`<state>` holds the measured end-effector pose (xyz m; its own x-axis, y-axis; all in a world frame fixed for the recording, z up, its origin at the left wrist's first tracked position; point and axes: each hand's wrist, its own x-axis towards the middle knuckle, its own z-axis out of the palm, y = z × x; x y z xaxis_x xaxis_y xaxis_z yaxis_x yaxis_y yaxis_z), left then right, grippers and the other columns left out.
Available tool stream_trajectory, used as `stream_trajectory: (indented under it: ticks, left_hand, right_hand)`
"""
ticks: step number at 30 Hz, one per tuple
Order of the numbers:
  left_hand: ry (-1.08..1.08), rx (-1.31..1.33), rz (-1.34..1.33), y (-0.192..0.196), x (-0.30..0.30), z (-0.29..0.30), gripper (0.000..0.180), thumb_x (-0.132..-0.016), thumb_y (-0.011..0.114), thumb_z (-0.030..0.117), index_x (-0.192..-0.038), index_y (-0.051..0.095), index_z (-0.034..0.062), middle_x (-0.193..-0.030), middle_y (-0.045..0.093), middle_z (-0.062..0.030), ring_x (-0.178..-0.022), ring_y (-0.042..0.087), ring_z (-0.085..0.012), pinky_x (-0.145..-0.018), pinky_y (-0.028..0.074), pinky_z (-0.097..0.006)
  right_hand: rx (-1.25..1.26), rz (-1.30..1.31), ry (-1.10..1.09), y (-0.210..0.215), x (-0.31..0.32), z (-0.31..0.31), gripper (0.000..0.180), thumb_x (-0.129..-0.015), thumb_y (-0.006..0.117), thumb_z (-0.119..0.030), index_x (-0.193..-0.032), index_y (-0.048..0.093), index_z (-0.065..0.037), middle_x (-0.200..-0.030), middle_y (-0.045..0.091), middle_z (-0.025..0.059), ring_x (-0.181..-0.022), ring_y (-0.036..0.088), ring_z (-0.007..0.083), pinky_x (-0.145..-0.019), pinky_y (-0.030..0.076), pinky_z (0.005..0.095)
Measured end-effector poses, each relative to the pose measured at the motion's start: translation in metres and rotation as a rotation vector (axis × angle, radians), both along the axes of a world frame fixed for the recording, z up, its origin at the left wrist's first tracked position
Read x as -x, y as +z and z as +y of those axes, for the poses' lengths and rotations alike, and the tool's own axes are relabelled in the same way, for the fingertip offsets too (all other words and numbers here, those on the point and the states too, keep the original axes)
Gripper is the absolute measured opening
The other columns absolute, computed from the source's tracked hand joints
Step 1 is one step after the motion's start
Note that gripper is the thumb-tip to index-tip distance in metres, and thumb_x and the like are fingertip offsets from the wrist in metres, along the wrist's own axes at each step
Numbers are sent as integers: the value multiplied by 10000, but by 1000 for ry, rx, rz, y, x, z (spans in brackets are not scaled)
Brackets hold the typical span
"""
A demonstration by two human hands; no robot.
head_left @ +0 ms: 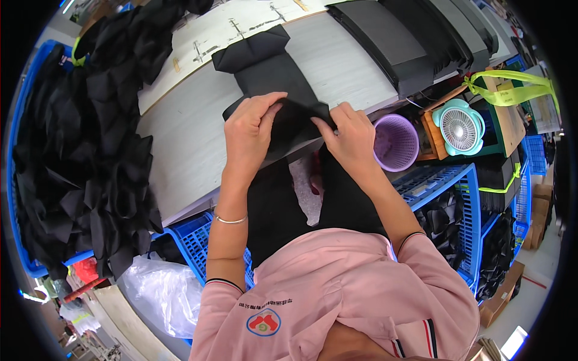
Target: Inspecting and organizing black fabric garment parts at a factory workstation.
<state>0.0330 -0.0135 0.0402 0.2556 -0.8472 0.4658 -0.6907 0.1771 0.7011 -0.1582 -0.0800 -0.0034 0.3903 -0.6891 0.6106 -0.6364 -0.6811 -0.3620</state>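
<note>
A black folded sheet (282,79) lies lengthwise on the pale worktop (180,159), its near end over the table's front edge. Its far end is folded up into a box-like flap. At the near left corner, my left hand (253,127) has its thumb and fingers closed on the sheet. My right hand (350,137) pinches the near right corner between thumb and fingers. Between the two hands the near end is bent up, and parts of it are hidden behind the fingers.
Left, black folded pieces (78,150) heap over a blue crate (14,186). Flat black sheets (385,45) are stacked far right. A purple basket (412,141), a turquoise fan (461,127) and blue crates (471,210) stand right. A clear plastic bag (162,292) sits low left.
</note>
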Motion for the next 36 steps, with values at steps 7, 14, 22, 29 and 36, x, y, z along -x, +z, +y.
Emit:
stream_trajectory:
  ticks: [7, 14, 22, 29, 36]
  left_hand:
    - [-44, -64, -25, -11, -6, -17, 175, -902, 709, 71, -1075, 737, 67, -950, 746, -94, -788, 699, -184, -736, 520, -266]
    - [50, -23, -97, -18, -13, -33, 178, -906, 715, 116, -1075, 731, 61, -965, 750, -112, -831, 721, -248, -752, 535, -292]
    - [76, -23, -211, -7, -21, -41, 143, -915, 685, 167, -1030, 731, 95, -943, 730, -99, -821, 695, -310, -679, 532, -371]
    - [187, 24, -254, -4, -29, -52, 132, -909, 695, 173, -1013, 732, 101, -935, 733, -95, -827, 693, -312, -694, 529, -370]
    - [272, 161, -205, -1, -18, -39, 155, -880, 731, 140, -1028, 732, 97, -946, 735, -87, -852, 692, -285, -754, 535, -345]
  right_hand:
    - [-314, -36, -148, -5, 5, -19, 240, -761, 778, -146, -706, 570, -39, -729, 601, 102, -603, 596, 326, -563, 465, 409]
    - [32, -253, 29, 17, 4, 6, 250, -774, 798, -148, -932, 623, -65, -957, 637, 96, -779, 636, 278, -666, 498, 358]
    - [131, 278, 418, 6, -11, 12, 402, -780, 706, -123, -1167, 629, -42, -1130, 661, 107, -1097, 631, 281, -1001, 474, 430]
    - [51, 168, 557, 4, 9, 10, 299, -840, 628, -57, -1136, 662, -29, -1145, 692, 127, -1025, 678, 266, -923, 527, 373]
    - [190, -56, 1, 29, 43, -90, 335, -846, 711, -44, -1171, 634, -53, -1237, 660, 135, -1096, 639, 347, -925, 502, 418]
